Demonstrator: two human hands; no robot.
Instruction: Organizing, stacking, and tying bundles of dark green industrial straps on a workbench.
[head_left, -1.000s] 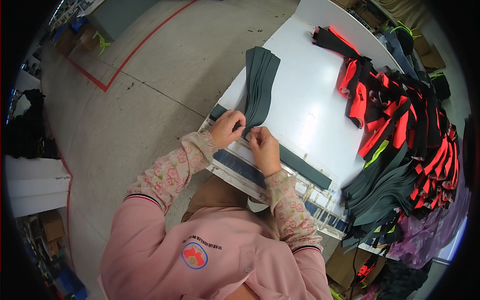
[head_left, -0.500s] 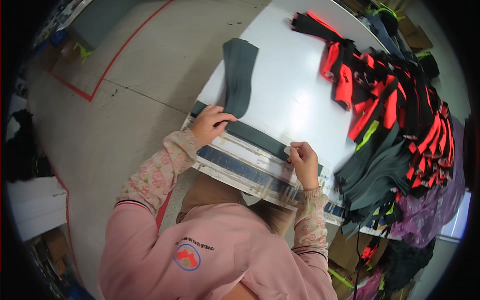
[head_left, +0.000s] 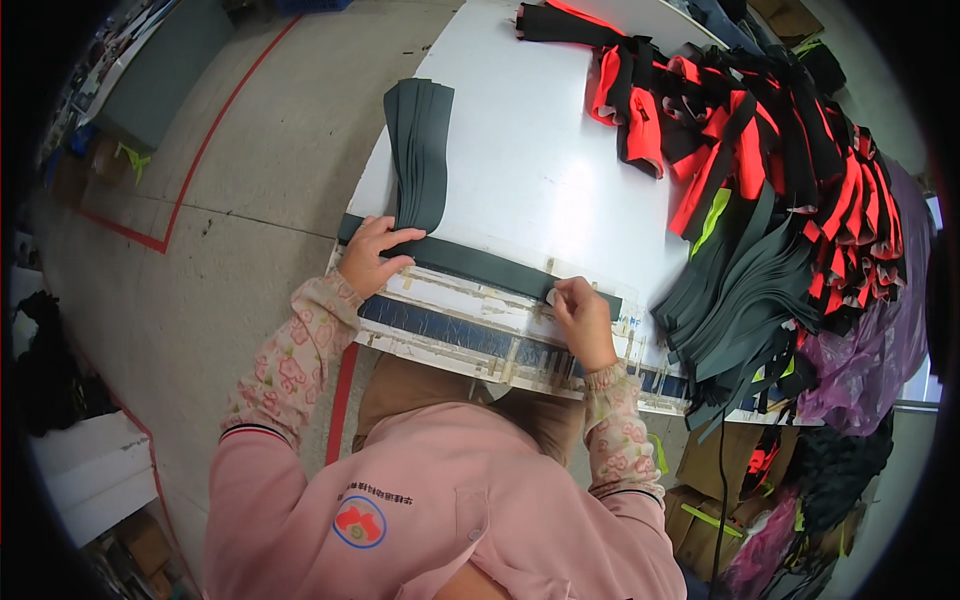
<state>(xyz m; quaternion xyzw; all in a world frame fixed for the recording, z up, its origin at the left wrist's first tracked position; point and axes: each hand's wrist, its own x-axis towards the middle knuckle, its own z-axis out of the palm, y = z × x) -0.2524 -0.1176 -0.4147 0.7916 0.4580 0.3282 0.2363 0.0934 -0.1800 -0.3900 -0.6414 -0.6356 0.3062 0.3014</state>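
Observation:
A long dark grey-green fabric strip (head_left: 480,268) lies flat along the near edge of the white table. My left hand (head_left: 374,257) rests on its left part, fingers apart, near the lower end of a stack of similar strips (head_left: 420,150). Toward the strip's right end, my right hand (head_left: 585,318) pinches a small flat white piece (head_left: 552,297), which looks like tailor's chalk, against or just over the fabric. Its tip contact is too small to make out.
Taped bands and markings run along the table's near edge (head_left: 440,325). At right lie a heap of grey-green strips (head_left: 745,285) and a pile of black and bright red pieces (head_left: 740,130). A purple plastic bag (head_left: 865,360) hangs beyond; cardboard boxes (head_left: 715,460) stand below.
The whole view has shifted, so the table and strips appear further left. My left fingers look more spread. My right hand keeps its pinch near the strip's right end.

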